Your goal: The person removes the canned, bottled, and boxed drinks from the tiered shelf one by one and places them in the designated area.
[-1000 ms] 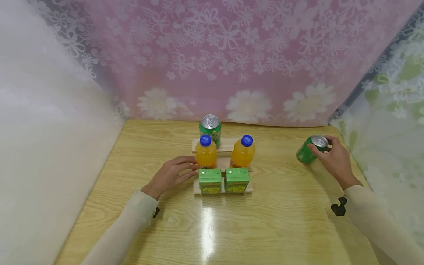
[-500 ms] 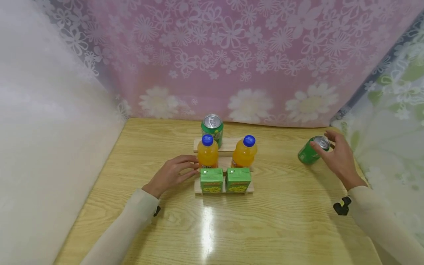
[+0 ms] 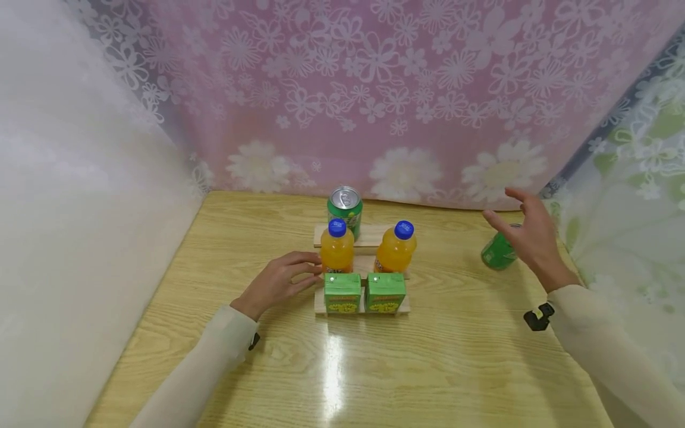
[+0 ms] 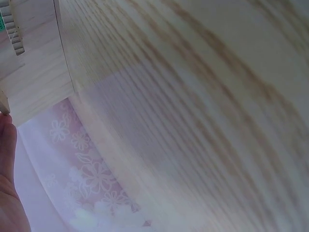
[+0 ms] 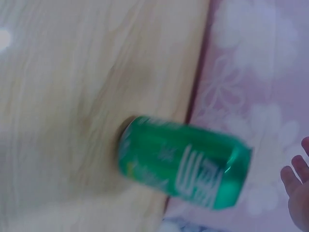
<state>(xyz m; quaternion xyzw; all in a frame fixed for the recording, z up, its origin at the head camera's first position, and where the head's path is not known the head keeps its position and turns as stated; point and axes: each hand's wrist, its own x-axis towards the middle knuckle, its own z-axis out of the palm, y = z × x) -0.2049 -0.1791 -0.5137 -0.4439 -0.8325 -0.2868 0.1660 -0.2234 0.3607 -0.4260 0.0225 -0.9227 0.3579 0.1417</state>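
I've just let go of the can [image 3: 497, 254]: it stands well right of the rack [image 3: 376, 235], set down, I judge. My right hand [image 3: 531, 239] is lifted clear, spread wide; my left hand [image 3: 275, 280] touches the rack's left side, whether gripping I can't tell.

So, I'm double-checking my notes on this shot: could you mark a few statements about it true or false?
1. Two cartons stand on the front step of the rack. True.
2. The right hand is apart from the can nearest it. True.
3. That can is on the rack. False: it is on the table.
4. The left hand is at the rack's left side. True.
5. The bottle caps are red. False: the bottle caps are blue.
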